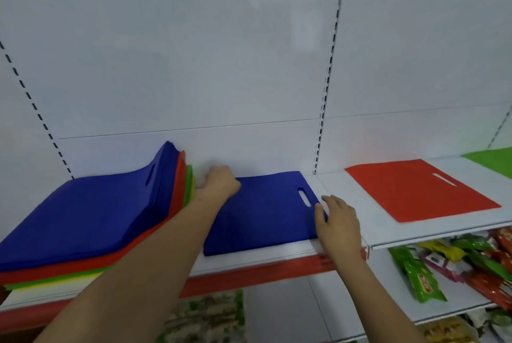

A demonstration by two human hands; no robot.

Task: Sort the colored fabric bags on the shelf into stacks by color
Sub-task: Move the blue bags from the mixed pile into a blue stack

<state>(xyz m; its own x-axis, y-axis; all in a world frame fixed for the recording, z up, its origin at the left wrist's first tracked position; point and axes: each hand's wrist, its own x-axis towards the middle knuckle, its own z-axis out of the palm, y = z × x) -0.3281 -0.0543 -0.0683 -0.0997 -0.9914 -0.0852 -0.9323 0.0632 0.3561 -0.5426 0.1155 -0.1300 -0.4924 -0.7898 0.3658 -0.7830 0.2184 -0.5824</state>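
Note:
A mixed pile of fabric bags (83,215) lies at the shelf's left, blue on top, with red, green and yellow layers under it; its far end curls up against the back wall. A single blue bag (263,218) lies flat in the middle of the shelf. My left hand (220,183) rests with curled fingers on that bag's far left corner. My right hand (336,223) touches its right edge with fingers spread. Further right a single red bag (415,190) lies flat, and a green bag (493,161) shows at the far right edge.
The white shelf (346,195) has a red front strip and a white back wall with slotted uprights. Below on the right, a lower shelf holds several green, yellow and red snack packets (443,265). More packets sit lower down at the centre.

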